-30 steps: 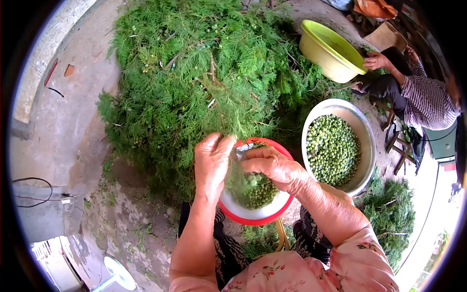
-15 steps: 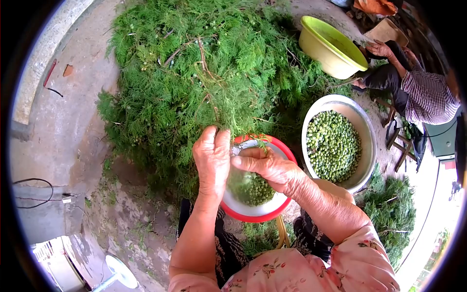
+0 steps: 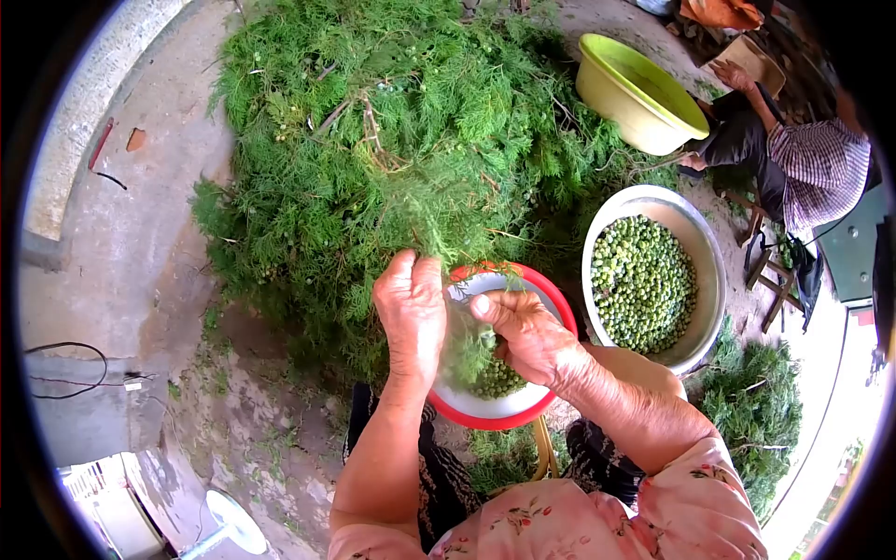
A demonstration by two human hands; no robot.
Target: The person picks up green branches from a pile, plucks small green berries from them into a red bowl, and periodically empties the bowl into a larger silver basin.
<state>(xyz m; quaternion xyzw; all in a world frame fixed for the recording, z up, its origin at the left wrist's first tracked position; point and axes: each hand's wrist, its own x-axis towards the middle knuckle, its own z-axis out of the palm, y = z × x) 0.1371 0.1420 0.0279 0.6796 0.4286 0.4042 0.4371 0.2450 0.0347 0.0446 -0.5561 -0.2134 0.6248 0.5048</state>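
Note:
My left hand (image 3: 411, 313) is closed around a feathery green conifer branch (image 3: 420, 210), whose leafy end reaches up toward the pile. Just to its right, my right hand (image 3: 532, 341) hovers over a red-rimmed white basin (image 3: 546, 285) with thumb and fingers curled together; what they pinch is hidden. Blurred green foliage (image 3: 471, 350) hangs between the two hands. Small round green cones (image 3: 499, 381) lie in the basin below, partly covered by my right hand.
A large heap of conifer branches (image 3: 345, 121) lies ahead. To the right stand a metal basin (image 3: 707, 247) of green cones (image 3: 644, 280) and a tilted yellow-green tub (image 3: 625, 107). Another person (image 3: 821, 168) sits beyond, near a wooden stool (image 3: 773, 280). More cut branches (image 3: 751, 401) lie at right.
My right hand has shifted slightly right and down, its thumb now raised. The held branch has moved a little, and the other person's hand has changed position. The view has shifted slightly.

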